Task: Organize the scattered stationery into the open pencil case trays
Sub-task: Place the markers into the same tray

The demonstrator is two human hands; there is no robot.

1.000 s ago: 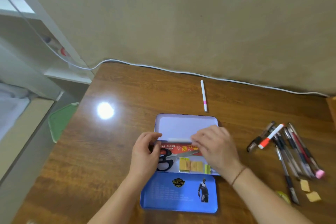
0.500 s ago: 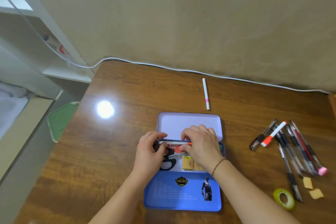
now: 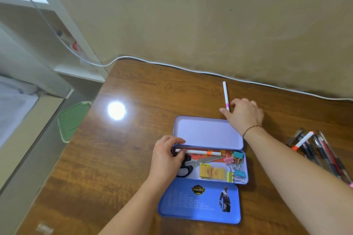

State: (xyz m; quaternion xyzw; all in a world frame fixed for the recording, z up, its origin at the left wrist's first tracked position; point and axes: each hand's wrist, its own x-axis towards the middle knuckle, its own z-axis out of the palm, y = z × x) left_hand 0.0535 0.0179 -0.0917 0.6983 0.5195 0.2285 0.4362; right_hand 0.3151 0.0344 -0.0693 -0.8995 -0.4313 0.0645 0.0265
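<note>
The pink-banded pen (image 3: pixel 225 96) lies on the table (image 3: pixel 145 89) just beyond the case (image 3: pixel 208 133), its long axis running away from the case toward the wall. The right hand (image 3: pixel 244 114) sits at its near end, fingers apart, thumb and forefinger either side of the tip; contact is unclear. The left hand (image 3: pixel 167 155), farther off, pinches 1 orange-banded pen (image 3: pixel 198 152) in the case.

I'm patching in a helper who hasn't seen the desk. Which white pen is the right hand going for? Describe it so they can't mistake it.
Start at the open pencil case mid-desk and look beyond its far right corner, toward the wall. A thin white pen lies alone there, the right hand at its near end. Its band is pink; the white pen in the tray has an orange one.
</note>
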